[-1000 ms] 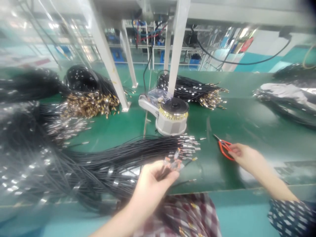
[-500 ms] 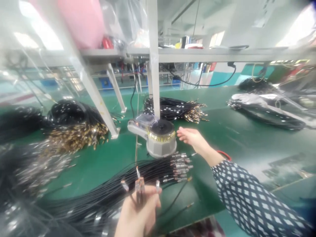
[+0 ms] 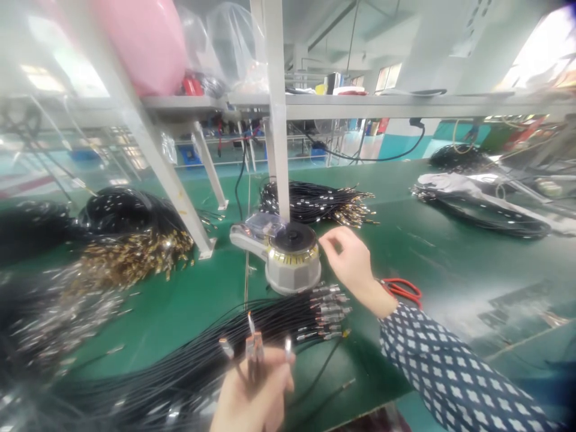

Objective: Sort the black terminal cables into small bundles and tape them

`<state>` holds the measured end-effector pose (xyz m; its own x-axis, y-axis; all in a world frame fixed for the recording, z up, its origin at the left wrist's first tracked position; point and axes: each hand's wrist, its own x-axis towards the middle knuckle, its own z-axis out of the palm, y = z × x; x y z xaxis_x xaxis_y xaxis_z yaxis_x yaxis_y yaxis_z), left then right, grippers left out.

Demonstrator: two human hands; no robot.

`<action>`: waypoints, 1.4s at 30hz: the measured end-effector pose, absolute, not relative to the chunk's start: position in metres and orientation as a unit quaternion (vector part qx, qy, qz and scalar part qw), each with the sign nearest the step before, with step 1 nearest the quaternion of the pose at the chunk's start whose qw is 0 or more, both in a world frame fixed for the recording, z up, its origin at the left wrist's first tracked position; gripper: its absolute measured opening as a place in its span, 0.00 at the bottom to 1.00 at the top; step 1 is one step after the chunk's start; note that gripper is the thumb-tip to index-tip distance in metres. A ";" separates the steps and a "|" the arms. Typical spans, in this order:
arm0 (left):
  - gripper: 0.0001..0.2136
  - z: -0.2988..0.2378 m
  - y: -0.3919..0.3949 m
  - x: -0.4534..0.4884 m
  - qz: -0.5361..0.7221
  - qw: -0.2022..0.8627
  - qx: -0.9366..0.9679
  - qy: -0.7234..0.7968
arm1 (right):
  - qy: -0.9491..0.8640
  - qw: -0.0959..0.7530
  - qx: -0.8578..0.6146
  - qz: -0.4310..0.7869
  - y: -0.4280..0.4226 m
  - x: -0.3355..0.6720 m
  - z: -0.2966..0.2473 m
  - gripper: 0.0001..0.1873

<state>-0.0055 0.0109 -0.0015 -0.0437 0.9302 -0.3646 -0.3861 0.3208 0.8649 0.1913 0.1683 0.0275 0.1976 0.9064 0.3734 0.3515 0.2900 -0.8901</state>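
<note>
My left hand (image 3: 254, 396) is closed near the bottom edge, gripping a small bunch of black cables (image 3: 252, 351) whose metal tips stick up above the fingers. My right hand (image 3: 351, 261) reaches to the right side of the round grey tape dispenser (image 3: 290, 258), thumb and fingers pinched at its rim; what they pinch is too small to make out. A long bundle of black cables with silver ends (image 3: 274, 327) lies on the green table (image 3: 432, 252) between the two hands. Red-handled scissors (image 3: 402, 289) lie just behind my right wrist.
Heaps of black cables with gold tips (image 3: 135, 252) lie to the left, and another bundle (image 3: 324, 204) lies behind the dispenser. White frame posts (image 3: 276, 120) rise from the table. More cables in plastic (image 3: 472, 198) lie at the far right. A shelf holds bags overhead.
My right hand left the scissors and moved to the dispenser's rim, where it now pinches. My head tilted up, so the left hand with its cables sits lower in view.
</note>
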 end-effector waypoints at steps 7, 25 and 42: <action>0.19 -0.001 0.010 -0.005 0.521 0.632 0.274 0.504 | -0.547 0.561 -0.523 0.335 0.180 0.191 0.016 0.17; 0.14 0.006 0.007 0.001 0.532 0.609 0.283 0.516 | -0.563 0.603 -0.505 0.254 0.161 0.188 0.024 0.10; 0.13 0.010 0.005 0.001 0.531 0.609 0.272 0.522 | -0.539 0.610 -0.494 0.305 0.187 0.190 0.006 0.16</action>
